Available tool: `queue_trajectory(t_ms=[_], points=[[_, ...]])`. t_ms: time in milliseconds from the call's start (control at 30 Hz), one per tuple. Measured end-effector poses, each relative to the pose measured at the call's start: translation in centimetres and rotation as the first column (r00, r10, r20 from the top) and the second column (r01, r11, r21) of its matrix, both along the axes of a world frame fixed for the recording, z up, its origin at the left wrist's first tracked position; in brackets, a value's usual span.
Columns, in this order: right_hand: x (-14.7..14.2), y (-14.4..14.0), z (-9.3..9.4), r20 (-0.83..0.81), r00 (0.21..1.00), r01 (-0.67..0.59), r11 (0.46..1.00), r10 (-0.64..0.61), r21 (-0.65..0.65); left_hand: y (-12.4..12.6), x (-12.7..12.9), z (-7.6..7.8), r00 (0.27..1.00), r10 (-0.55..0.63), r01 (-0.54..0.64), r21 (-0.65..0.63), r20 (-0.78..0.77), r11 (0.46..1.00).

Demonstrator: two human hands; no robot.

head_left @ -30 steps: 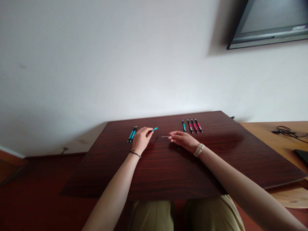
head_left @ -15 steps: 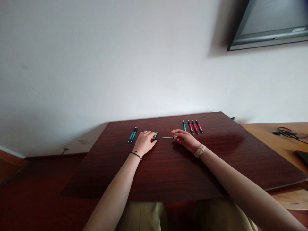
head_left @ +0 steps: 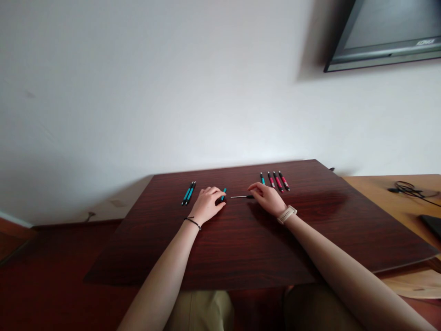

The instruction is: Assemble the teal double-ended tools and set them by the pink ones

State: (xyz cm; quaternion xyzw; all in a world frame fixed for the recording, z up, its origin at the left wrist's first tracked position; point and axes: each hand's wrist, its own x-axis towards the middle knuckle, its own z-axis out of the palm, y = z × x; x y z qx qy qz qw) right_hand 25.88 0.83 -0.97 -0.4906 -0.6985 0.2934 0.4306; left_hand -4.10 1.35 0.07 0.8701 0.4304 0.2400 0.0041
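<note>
On the dark wooden table, my left hand (head_left: 208, 203) rests palm down with its thumb and forefinger apart. A teal pen barrel (head_left: 223, 195) lies by those fingertips, partly hidden by them. To its right is a thin metal rod with a black end (head_left: 240, 196), perhaps a screwdriver or a pen's inner part. My right hand (head_left: 269, 199) hovers over that black end, fingers loosely bent and apart from it. Two teal-and-black pens (head_left: 189, 193) lie side by side left of my left hand. Beyond my right hand are a teal pen (head_left: 262, 178) and three pink-and-black pens (head_left: 277, 181).
The table (head_left: 220, 248) reaches back to a white wall (head_left: 172, 92). At the right stands a lighter wooden surface (head_left: 372, 193) with a coiled black cable (head_left: 409, 189). A screen (head_left: 389, 37) hangs on the wall, upper right.
My right hand has turned more palm down and come off the rod, which stays on the table. Around the teal barrel, my left thumb and forefinger have parted slightly.
</note>
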Motion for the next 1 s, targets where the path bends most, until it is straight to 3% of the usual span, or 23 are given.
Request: queue_trajectory(t_ms=[100, 267, 467, 733, 1000], points=[[0.4, 0.4, -0.7, 0.288, 0.957, 0.000, 0.991, -0.040, 0.135, 0.1, 0.1, -0.1, 1.000, -0.016, 0.016, 0.002, -0.007, 1.000], [1.2, 0.9, -1.2, 0.481, 0.872, 0.021, 0.989, -0.090, 0.147, 0.1, 0.0, -0.1, 0.999, 0.001, -0.001, 0.003, 0.036, 1.000], [1.6, 0.8, -0.7, 0.513, 0.854, 0.017, 0.991, -0.085, 0.136, 0.1, 0.0, 0.1, 0.996, 0.016, -0.018, 0.029, 0.083, 0.999], [2.2, 0.6, -0.2, 0.476, 0.870, -0.215, 0.967, 0.127, 0.135, -0.1, 0.3, 0.3, 0.994, 0.007, -0.013, 0.049, 0.107, 0.999], [1.1, 0.2, -0.2, 0.447, 0.886, -0.245, 0.942, 0.122, 0.228, -1.1, 1.5, 1.0, 0.988, -0.129, 0.129, 0.008, 0.084, 0.992]])
